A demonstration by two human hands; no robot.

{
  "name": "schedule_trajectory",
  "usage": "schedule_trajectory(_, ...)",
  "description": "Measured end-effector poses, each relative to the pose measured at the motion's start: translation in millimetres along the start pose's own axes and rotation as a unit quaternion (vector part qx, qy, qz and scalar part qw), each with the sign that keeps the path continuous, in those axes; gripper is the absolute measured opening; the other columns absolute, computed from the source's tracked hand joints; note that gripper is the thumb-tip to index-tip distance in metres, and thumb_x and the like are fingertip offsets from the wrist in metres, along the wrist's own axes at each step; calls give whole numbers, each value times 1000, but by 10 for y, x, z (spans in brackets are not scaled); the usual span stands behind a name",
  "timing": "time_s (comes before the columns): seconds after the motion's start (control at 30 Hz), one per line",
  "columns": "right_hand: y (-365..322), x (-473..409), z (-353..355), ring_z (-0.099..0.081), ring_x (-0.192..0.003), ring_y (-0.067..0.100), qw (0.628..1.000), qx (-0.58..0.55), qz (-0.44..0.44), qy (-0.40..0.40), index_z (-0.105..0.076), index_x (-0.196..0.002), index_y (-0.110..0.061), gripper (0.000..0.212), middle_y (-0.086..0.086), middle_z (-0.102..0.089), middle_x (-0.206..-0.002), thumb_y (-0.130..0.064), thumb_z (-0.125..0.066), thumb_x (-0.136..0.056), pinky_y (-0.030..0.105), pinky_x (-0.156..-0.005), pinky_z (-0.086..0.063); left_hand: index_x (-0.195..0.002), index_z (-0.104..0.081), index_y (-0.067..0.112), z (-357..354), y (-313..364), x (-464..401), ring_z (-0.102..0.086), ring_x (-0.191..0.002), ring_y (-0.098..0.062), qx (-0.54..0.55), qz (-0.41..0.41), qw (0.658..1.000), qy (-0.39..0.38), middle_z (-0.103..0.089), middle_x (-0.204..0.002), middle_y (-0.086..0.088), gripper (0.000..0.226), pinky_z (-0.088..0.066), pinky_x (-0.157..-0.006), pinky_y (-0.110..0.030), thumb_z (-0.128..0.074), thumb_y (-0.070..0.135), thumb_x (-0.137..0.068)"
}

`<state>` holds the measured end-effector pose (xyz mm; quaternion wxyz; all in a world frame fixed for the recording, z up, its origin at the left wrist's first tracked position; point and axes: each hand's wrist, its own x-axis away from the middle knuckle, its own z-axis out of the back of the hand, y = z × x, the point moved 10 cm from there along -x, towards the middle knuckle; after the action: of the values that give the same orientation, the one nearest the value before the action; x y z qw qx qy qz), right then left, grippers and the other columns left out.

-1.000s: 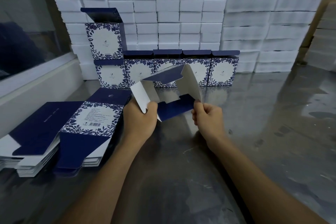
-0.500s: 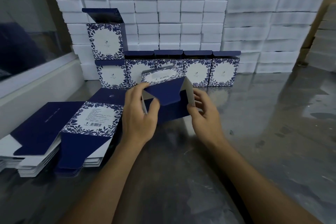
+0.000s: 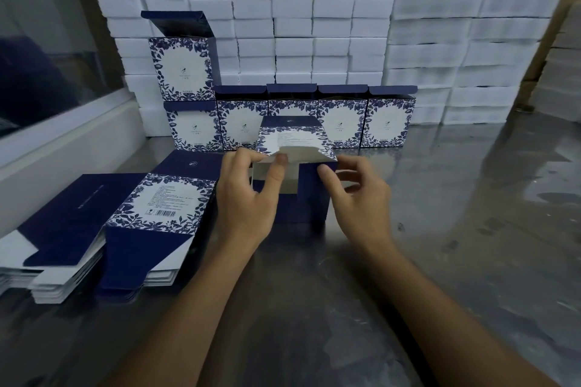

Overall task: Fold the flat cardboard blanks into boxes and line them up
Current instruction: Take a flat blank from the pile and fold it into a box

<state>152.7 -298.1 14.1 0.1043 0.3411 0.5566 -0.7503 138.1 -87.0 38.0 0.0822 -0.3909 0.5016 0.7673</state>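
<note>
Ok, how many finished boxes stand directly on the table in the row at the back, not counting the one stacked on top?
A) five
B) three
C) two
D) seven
A: five finished boxes stand side by side on the table, with a sixth box stacked on the leftmost one.

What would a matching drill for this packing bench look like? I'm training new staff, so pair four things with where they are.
1. half-folded box
2. flat blanks
3. white blocks
4. stacked box

a. piled against the back wall
b. between both hands
c. on top of the row's leftmost box
d. stacked at the left of the table

Pairs: 1-b, 2-d, 3-a, 4-c
</note>
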Motion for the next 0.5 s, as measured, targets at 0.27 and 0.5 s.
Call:
schedule_trajectory(0.27,-71,-35,107,-61,-77,6,998,47,30,37,-72,-86,-8,10,3,-70,-83,-16,-72,-92,15,-67,-45,-84,-59,9,64,49,4,-49,-77,-4,-5,-13,1000,17,-57,-88,-1,48,-40,-70,-21,-53,57,-86)
schedule_trajectory(0.5,-80,-64,141,-60,-71,4,997,57,30,40,-73,-84,-4,12,4,-70,-79,-13,-71,-92,22,-67,-48,-90,-64,12,55,47,18,-54,-82,-8,-5,-16,1000,17,-60,-90,0,42,-45,-73,-27,-58,54,-88)
